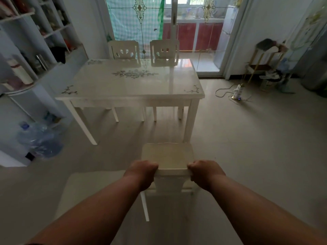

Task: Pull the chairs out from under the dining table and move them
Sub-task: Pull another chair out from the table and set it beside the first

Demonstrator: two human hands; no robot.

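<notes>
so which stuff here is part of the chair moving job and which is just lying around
Job: held chair, left hand, right hand, two far chairs, dining table.
Lying about: water bottles, power strip, side stand, shelves.

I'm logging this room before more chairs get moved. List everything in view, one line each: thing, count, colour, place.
Dining table: 1, white with floral print, centre.
Held chair: 1, white, clear of the table, near side.
Far chairs: 2, white, tucked in at the table's far side.
Water jugs: apparently 2, blue, floor at left.
Shelving: 1, white, left wall.
Power strip: 1, white, floor at right.
Small stand: 1, gold frame, right.
Glass doors: patterned, behind the table.
Left hand: grips the chair back's left end.
Right hand: grips its right end.
</notes>
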